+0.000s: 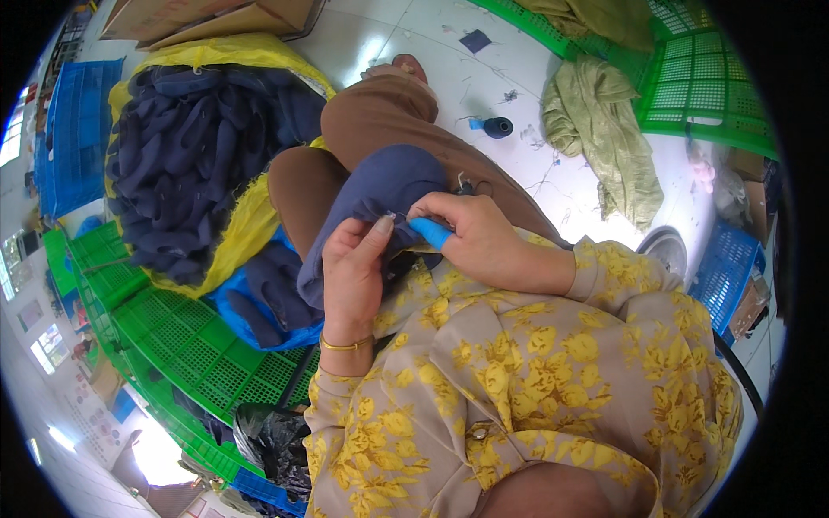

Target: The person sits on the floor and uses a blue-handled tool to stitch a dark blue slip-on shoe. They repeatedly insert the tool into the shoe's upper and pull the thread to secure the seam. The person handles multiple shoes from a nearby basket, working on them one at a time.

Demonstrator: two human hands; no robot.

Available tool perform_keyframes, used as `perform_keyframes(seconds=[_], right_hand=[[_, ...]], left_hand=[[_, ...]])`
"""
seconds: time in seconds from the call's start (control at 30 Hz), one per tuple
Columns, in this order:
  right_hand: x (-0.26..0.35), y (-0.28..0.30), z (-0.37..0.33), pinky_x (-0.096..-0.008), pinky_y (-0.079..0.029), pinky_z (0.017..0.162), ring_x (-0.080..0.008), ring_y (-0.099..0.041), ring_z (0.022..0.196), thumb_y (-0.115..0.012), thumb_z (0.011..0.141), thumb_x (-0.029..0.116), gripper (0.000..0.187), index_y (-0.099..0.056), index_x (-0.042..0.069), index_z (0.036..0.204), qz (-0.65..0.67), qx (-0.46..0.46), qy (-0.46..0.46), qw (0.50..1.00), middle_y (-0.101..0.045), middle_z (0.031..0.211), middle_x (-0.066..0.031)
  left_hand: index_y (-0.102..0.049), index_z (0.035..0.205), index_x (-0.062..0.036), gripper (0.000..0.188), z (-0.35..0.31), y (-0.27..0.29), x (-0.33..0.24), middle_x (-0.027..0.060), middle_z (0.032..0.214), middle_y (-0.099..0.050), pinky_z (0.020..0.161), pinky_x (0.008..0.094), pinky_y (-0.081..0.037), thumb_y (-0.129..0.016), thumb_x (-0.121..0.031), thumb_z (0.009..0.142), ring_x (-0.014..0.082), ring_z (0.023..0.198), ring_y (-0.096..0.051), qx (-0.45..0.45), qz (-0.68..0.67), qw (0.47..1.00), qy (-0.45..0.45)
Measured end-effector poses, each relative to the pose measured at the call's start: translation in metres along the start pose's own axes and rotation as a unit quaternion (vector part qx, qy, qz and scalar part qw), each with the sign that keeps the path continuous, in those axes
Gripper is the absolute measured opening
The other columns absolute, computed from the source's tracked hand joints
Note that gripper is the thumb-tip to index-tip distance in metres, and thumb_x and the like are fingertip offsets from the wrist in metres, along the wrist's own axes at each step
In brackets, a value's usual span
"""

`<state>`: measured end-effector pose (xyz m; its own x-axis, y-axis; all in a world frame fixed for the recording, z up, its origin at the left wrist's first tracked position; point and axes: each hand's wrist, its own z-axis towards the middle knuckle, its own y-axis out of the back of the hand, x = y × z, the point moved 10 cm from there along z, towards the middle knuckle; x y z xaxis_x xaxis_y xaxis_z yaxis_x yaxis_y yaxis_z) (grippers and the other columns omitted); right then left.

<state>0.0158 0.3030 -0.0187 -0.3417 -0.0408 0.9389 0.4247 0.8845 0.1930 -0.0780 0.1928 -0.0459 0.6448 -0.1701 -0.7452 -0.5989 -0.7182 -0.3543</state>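
A navy fabric piece [384,177] is spread over my raised knee, its gathered edge up between my hands. My left hand [352,263], with a gold bangle at the wrist, pinches that edge between thumb and fingers. Close beside it, my right hand [479,237] is closed in a pinch, one finger wrapped in blue tape. Whatever the right fingertips hold is too small to make out. A small dark object with a loop [466,186] shows just behind the right hand's knuckles.
At left, a yellow woven sack [298,65] holds many navy slipper-shaped pieces [186,155]; more lie on blue plastic [324,332] by green crates [199,345]. A thread spool [498,128] and olive cloth [596,112] lie on the floor. Blue basket [724,268] at right.
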Motion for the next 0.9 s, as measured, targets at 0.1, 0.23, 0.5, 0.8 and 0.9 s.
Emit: perform_keyframes(seconds=[0.1,0.23,0.5,0.8,0.9], right_hand=[[0.002,-0.005,0.001,-0.0413,-0.05,0.066,-0.036,-0.065,0.075,-0.056,0.081,0.0,0.022,-0.058,0.004,0.102,-0.063,-0.001,0.053,0.997,-0.065,0.084,-0.0178],[0.003,-0.009,0.001,-0.0447,-0.051,0.07,-0.0394,-0.064,0.081,-0.055,0.076,-0.005,0.032,-0.053,0.007,0.106,-0.103,-0.001,0.093,0.99,-0.066,0.087,-0.0171],[0.013,-0.01,-0.001,-0.0458,-0.05,0.059,-0.037,-0.064,0.07,-0.059,0.077,-0.001,0.03,-0.047,0.007,0.104,-0.155,-0.039,0.168,0.973,-0.066,0.08,-0.0158],[-0.002,-0.012,-0.001,-0.0415,-0.049,0.066,-0.0388,-0.064,0.078,-0.057,0.085,0.0,0.024,-0.049,0.007,0.106,-0.075,0.008,0.034,0.997,-0.063,0.082,-0.0193],[0.0,-0.015,-0.001,-0.0482,-0.048,0.065,-0.0417,-0.063,0.076,-0.056,0.082,-0.001,0.026,-0.046,0.006,0.105,-0.075,0.011,0.055,0.996,-0.063,0.081,-0.0211]], left_hand=[[-0.062,0.103,0.001,0.012,-0.002,-0.007,-0.002,0.006,0.099,-0.067,0.079,0.0244,-0.048,-0.06,-0.005,0.093,0.0099,0.085,-0.061,0.024,-0.03,0.999,0.001],[-0.061,0.101,0.0009,0.01,-0.001,-0.012,0.0,0.0056,0.098,-0.066,0.081,0.0249,-0.047,-0.06,-0.006,0.094,0.0098,0.086,-0.06,0.024,-0.053,0.998,0.031],[-0.06,0.098,0.0007,0.008,0.002,-0.004,0.011,0.0049,0.098,-0.064,0.085,0.0253,-0.046,-0.061,-0.006,0.093,0.0104,0.091,-0.058,0.02,-0.065,0.997,0.042],[-0.061,0.105,0.0024,0.014,0.0,-0.005,0.008,0.0063,0.103,-0.065,0.088,0.0257,-0.046,-0.06,-0.006,0.094,0.0111,0.093,-0.059,0.039,-0.082,0.996,0.002],[-0.061,0.108,0.0029,0.017,0.0,-0.004,0.008,0.0071,0.106,-0.065,0.089,0.0261,-0.045,-0.059,-0.005,0.094,0.0117,0.095,-0.059,0.05,-0.088,0.995,0.003]])
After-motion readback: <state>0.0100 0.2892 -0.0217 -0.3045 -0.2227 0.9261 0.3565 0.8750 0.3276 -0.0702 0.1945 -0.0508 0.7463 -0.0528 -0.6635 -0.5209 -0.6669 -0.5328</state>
